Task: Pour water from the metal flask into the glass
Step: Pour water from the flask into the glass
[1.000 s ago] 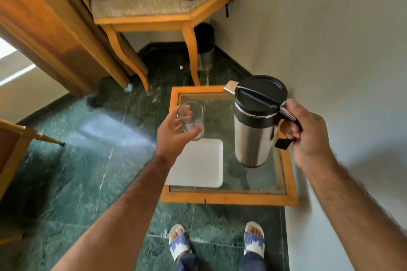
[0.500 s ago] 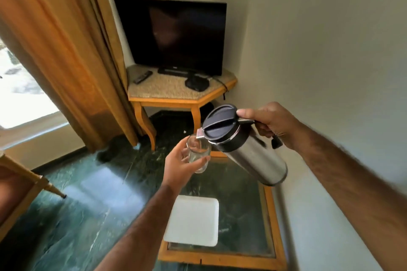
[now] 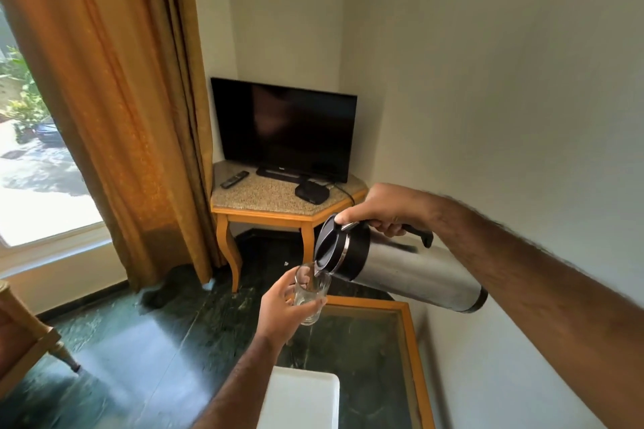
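Note:
My right hand [image 3: 383, 207] grips the black handle of the metal flask [image 3: 407, 272], thumb on the black lid. The steel flask lies tipped almost level, spout down and left, right over the rim of the clear glass [image 3: 311, 292]. My left hand [image 3: 282, 312] holds the glass upright from the left side, in the air above the far edge of the glass-topped table. I see a little water in the glass; the stream itself is too thin to make out.
A low wooden table with a glass top [image 3: 406, 324] stands below, carrying a white square tray [image 3: 299, 397]. Behind it a corner stand [image 3: 275, 209] holds a TV [image 3: 284, 129], a remote and a black box. Orange curtain [image 3: 115, 108] left, wall close on the right.
The flask has tipped further, from a slant to nearly level, and its spout has come down onto the glass rim. The camera has tilted up, so the table sits lower in view.

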Action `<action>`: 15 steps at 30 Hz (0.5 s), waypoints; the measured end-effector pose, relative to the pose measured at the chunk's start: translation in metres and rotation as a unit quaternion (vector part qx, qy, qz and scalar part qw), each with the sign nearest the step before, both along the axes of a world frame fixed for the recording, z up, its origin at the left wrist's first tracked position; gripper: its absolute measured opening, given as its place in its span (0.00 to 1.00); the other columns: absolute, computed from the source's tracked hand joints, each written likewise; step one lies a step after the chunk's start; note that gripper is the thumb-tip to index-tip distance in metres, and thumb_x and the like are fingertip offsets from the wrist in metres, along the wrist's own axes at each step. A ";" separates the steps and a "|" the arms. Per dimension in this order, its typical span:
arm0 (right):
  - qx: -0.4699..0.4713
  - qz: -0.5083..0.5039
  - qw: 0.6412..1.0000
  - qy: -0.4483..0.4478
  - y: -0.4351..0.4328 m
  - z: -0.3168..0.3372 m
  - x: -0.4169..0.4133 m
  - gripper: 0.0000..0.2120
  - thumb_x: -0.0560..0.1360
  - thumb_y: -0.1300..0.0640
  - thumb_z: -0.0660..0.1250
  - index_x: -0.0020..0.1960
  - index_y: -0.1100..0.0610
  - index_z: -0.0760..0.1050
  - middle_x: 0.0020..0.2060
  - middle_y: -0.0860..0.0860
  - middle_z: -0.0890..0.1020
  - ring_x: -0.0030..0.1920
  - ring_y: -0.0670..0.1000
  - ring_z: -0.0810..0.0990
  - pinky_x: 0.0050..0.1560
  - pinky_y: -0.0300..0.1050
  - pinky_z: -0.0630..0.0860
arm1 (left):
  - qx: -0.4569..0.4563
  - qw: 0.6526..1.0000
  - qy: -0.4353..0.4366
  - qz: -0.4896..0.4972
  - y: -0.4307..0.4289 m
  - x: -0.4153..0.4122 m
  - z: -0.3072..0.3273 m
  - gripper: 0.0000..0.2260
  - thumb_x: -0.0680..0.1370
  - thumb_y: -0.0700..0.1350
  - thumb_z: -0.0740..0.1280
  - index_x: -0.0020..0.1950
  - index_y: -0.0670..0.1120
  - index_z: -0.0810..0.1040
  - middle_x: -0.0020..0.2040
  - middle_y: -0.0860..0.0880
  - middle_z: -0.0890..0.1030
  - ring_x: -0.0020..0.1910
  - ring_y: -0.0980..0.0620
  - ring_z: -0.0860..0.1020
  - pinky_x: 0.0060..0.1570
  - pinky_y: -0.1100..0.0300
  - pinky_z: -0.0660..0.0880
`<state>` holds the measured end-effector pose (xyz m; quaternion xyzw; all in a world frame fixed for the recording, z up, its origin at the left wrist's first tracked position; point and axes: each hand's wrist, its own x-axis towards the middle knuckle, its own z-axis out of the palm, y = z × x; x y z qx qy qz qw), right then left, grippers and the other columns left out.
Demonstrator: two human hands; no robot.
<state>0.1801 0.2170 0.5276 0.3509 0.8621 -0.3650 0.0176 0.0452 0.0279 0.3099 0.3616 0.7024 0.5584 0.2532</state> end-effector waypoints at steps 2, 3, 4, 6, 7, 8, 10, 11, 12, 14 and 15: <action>0.011 0.007 1.000 -0.026 -0.004 0.003 -0.009 0.27 0.61 0.24 0.73 0.22 0.47 0.78 0.22 0.44 0.76 0.21 0.43 0.72 0.25 0.37 0.70 | -0.005 1.000 -0.001 0.002 -0.003 0.000 0.001 0.25 0.68 0.50 0.83 0.59 0.67 0.78 0.56 0.62 0.84 0.57 0.62 0.80 0.55 0.65 0.74; 0.014 0.013 0.999 -0.040 -0.007 0.004 -0.013 0.28 0.61 0.24 0.74 0.22 0.48 0.78 0.22 0.45 0.76 0.20 0.43 0.72 0.24 0.36 0.70 | -0.006 1.000 -0.001 0.003 -0.005 0.000 0.002 0.25 0.68 0.50 0.83 0.59 0.67 0.77 0.56 0.63 0.83 0.57 0.62 0.80 0.56 0.65 0.74; 0.022 0.017 0.998 -0.051 -0.008 0.004 -0.017 0.28 0.60 0.24 0.74 0.23 0.49 0.79 0.22 0.45 0.76 0.20 0.43 0.72 0.23 0.35 0.70 | -0.006 1.000 -0.003 0.003 -0.006 0.000 0.002 0.25 0.68 0.50 0.83 0.59 0.68 0.77 0.56 0.64 0.83 0.57 0.63 0.80 0.56 0.64 0.74; 0.048 0.019 0.997 -0.065 -0.012 0.005 -0.025 0.29 0.58 0.23 0.74 0.28 0.51 0.80 0.21 0.44 0.77 0.18 0.42 0.73 0.21 0.34 0.70 | -0.005 1.000 -0.008 0.004 -0.008 -0.001 0.003 0.25 0.68 0.51 0.83 0.59 0.67 0.77 0.56 0.64 0.82 0.56 0.64 0.79 0.58 0.61 0.73; 0.060 0.021 0.996 -0.068 -0.014 0.006 -0.029 0.30 0.57 0.23 0.74 0.31 0.51 0.80 0.21 0.44 0.77 0.18 0.42 0.73 0.21 0.34 0.70 | -0.005 1.000 -0.011 0.004 -0.009 -0.001 0.003 0.26 0.68 0.51 0.83 0.61 0.66 0.77 0.56 0.64 0.82 0.56 0.63 0.78 0.59 0.59 0.73; 0.068 0.024 0.995 -0.072 -0.015 0.007 -0.032 0.31 0.57 0.23 0.74 0.32 0.51 0.80 0.21 0.44 0.77 0.18 0.43 0.74 0.22 0.34 0.71 | -0.005 1.000 -0.013 0.006 -0.011 -0.002 0.004 0.26 0.69 0.50 0.83 0.62 0.65 0.77 0.57 0.63 0.82 0.56 0.63 0.79 0.59 0.57 0.73; 0.072 0.028 0.994 -0.082 -0.015 0.010 -0.038 0.30 0.57 0.23 0.74 0.31 0.51 0.80 0.21 0.44 0.78 0.19 0.43 0.74 0.22 0.35 0.71 | -0.004 1.000 -0.018 0.009 -0.013 -0.002 0.004 0.26 0.69 0.49 0.83 0.62 0.63 0.78 0.56 0.62 0.83 0.56 0.61 0.79 0.60 0.55 0.73; 0.068 0.030 0.993 -0.087 -0.016 0.012 -0.040 0.29 0.58 0.24 0.74 0.28 0.51 0.80 0.22 0.45 0.77 0.19 0.43 0.73 0.22 0.35 0.71 | -0.003 1.000 -0.019 0.009 -0.015 -0.002 0.004 0.26 0.69 0.49 0.83 0.62 0.62 0.78 0.57 0.61 0.83 0.57 0.60 0.80 0.61 0.55 0.74; 0.062 0.034 0.993 -0.093 -0.017 0.015 -0.042 0.29 0.59 0.24 0.75 0.24 0.51 0.79 0.22 0.45 0.77 0.19 0.44 0.73 0.22 0.35 0.71 | -0.004 1.000 -0.019 0.010 -0.016 -0.002 0.005 0.26 0.69 0.48 0.83 0.63 0.61 0.79 0.57 0.59 0.84 0.57 0.59 0.80 0.62 0.54 0.75; 0.053 0.041 0.993 -0.101 -0.018 0.020 -0.045 0.27 0.60 0.26 0.75 0.21 0.49 0.78 0.22 0.45 0.76 0.20 0.45 0.72 0.23 0.35 0.71 | -0.004 1.000 -0.018 0.012 -0.019 -0.001 0.004 0.27 0.69 0.49 0.83 0.66 0.57 0.79 0.58 0.57 0.84 0.58 0.58 0.80 0.63 0.52 0.76; 0.051 0.044 0.992 -0.104 -0.020 0.023 -0.047 0.27 0.61 0.26 0.75 0.21 0.49 0.78 0.22 0.46 0.76 0.20 0.45 0.72 0.23 0.35 0.71 | -0.003 1.000 -0.017 0.012 -0.020 -0.002 0.004 0.28 0.69 0.49 0.83 0.67 0.56 0.79 0.59 0.57 0.84 0.58 0.58 0.80 0.64 0.52 0.76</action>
